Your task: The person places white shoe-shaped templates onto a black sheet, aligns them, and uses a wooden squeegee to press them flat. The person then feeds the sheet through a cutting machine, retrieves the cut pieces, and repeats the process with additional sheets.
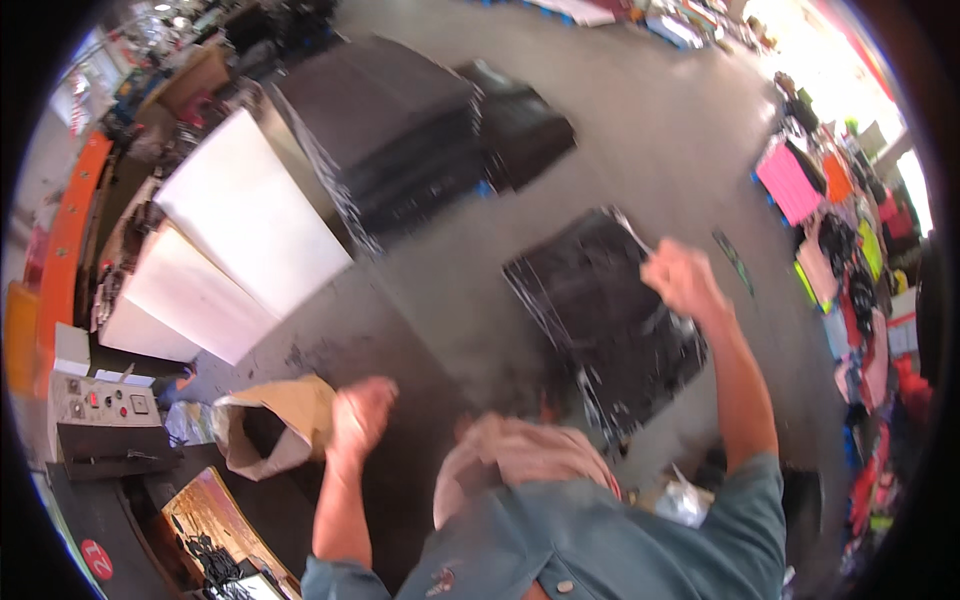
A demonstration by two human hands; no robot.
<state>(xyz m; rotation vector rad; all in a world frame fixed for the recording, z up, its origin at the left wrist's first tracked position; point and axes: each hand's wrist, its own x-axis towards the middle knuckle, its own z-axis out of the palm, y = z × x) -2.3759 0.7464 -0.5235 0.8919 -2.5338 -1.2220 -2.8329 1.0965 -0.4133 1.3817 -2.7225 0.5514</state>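
Note:
My left hand (362,415) is closed, its wrist overlapping the right side of an open brown paper bag (322,412). Whether anything is inside that fist is hidden. My right hand (685,280) is closed above the right edge of a black stack of sheets (600,300) that lies low on the floor. A thin pale strip (633,232) runs up from beside its fingers. Blur keeps me from telling what this hand grips.
Large black wrapped stacks (390,130) stand ahead, with white boards (250,215) leaning to their left. A control panel (105,402) and a table with a yellowish board (220,515) are at lower left. Colourful piled goods (835,215) line the right side.

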